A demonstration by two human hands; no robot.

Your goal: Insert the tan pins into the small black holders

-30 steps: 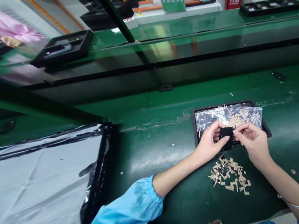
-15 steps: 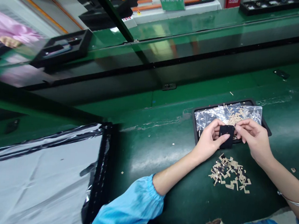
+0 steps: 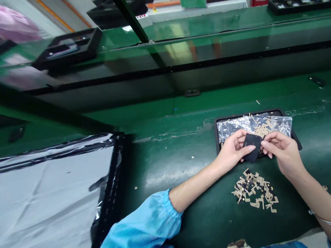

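Observation:
My left hand (image 3: 234,148) is closed on a small flat black piece (image 3: 253,144), thumb on its face and fingers behind. At the piece's upper right corner, the fingers of my right hand (image 3: 280,149) are pinched together; whatever they hold is too small to make out. Behind both hands lies a black tray (image 3: 217,133) with clear plastic bags (image 3: 231,126) and small beige pieces (image 3: 263,128) on it. A loose pile of small beige and black parts (image 3: 255,189) rests on the green bench just below my hands.
A large black-edged tray with a whitish sheet (image 3: 46,190) stands at the left. Dark trays (image 3: 70,50) sit on the raised shelf beyond, near a person's pink sleeve (image 3: 12,23). A dark bar (image 3: 123,10) crosses the upper left. Small scraps dot the bench.
The black piece has tilted and risen slightly in my left hand. My right fingers stay at its corner. The person's hand at the far left is no longer distinct.

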